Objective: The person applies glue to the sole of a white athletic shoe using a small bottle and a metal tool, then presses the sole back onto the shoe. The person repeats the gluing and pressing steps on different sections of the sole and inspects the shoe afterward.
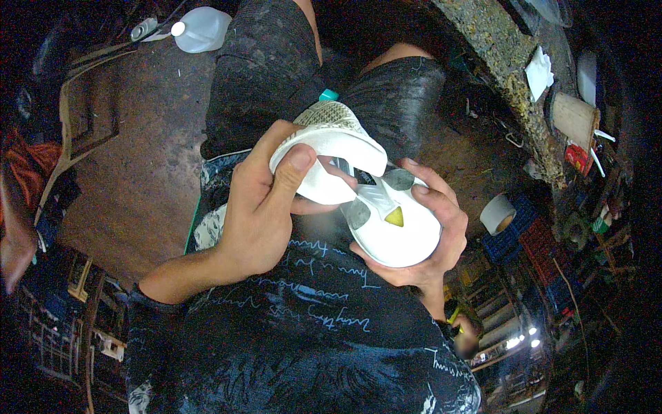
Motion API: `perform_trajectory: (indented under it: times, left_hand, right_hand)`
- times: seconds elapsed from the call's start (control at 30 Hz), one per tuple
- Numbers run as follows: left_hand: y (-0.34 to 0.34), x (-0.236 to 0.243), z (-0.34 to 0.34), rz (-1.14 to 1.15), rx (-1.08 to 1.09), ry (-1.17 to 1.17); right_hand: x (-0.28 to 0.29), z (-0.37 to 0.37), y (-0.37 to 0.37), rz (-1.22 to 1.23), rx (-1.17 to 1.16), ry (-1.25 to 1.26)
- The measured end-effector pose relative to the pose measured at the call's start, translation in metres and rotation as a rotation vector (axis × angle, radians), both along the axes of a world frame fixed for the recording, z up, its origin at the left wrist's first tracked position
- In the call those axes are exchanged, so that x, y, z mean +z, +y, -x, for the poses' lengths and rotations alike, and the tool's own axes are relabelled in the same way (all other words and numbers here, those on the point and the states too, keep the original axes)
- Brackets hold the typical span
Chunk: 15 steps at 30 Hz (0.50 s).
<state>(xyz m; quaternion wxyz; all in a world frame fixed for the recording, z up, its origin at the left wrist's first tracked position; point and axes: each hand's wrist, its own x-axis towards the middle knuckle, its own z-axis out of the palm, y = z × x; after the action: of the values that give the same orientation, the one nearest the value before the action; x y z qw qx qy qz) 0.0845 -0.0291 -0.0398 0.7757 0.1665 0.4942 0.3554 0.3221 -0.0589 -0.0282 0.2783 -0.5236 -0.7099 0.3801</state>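
Over my lap I hold a white shoe sole (407, 234) that looks bent or in two parts. My left hand (265, 200) is closed round the curved white part, its thumb pressed on the outer face. A textured grey-beige surface (334, 116) shows behind this part. My right hand (445, 221) grips the rounded end, fingers along its edge. That end has grey patches and a small yellow triangle (394, 217). Between my hands is a gap with a dark, partly see-through middle. Whether the two parts are joined there I cannot tell.
A translucent jug (201, 29) with a white cap stands at the far left. A rough ledge (493, 52) runs along the right, near a tape roll (498, 214) and red and blue crates (531, 234). Another person's arm (17, 228) shows at the left edge.
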Motion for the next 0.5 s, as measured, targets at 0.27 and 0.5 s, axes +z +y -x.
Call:
perform_trajectory:
  times: [0.27,0.5]
  left_hand:
    - [-0.0011,-0.0013,-0.0007,0.044,0.020,0.011]
    - [-0.0009,-0.0028,0.0039,-0.021,0.072,0.036]
  right_hand:
    - [-0.0023,0.0017,-0.0023,-0.014,-0.005,0.025]
    - [0.0010,-0.0016,-0.0044,-0.022,0.033,-0.020]
